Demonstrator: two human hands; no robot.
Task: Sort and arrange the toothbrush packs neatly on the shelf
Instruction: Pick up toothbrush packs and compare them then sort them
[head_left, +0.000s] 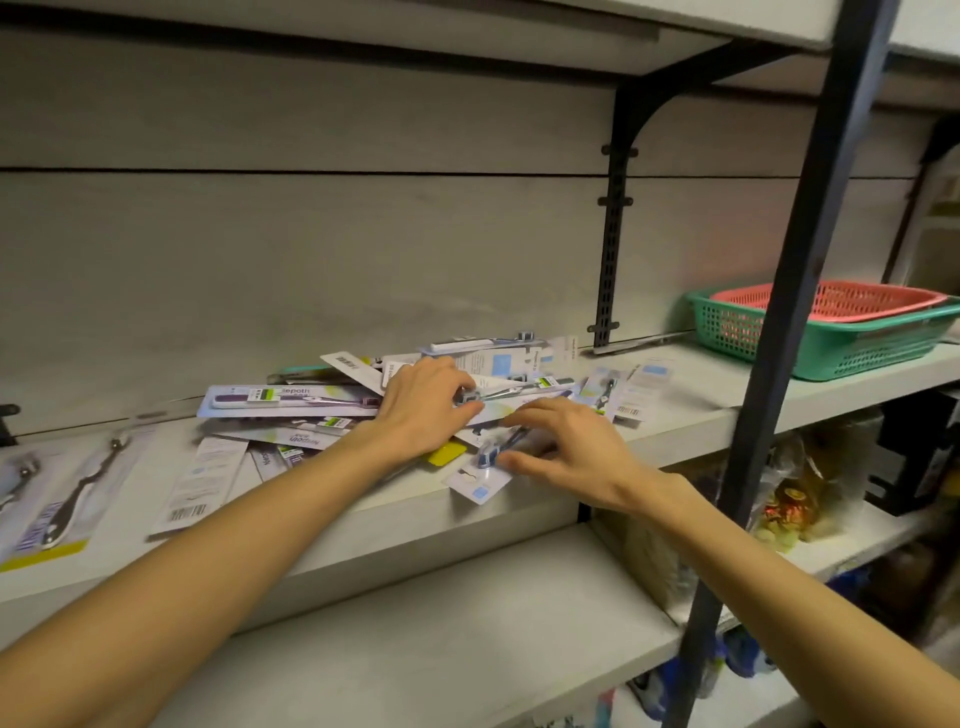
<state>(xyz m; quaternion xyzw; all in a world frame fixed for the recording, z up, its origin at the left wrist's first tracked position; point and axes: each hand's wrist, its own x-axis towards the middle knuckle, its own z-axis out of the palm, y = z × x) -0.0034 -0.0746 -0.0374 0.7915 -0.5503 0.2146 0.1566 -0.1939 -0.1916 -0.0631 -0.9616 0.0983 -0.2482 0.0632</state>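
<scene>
A loose pile of toothbrush packs (291, 402) lies jumbled on the pale shelf (691, 400), some face up, some showing barcodes. My left hand (423, 405) rests on the middle of the pile, its fingers curled on a pack with a grey toothbrush (511, 392). My right hand (569, 447) is just to the right, thumb and fingers pinching a pack with a blue toothbrush (483, 475) at the shelf's front edge. Two packs (62, 499) lie apart at the far left.
A green basket (831, 343) with a red basket (831, 301) nested inside stands on the shelf at the right. A dark metal upright (795, 291) crosses in front. Another shelf lies above and one below; bagged goods (800, 493) sit lower right.
</scene>
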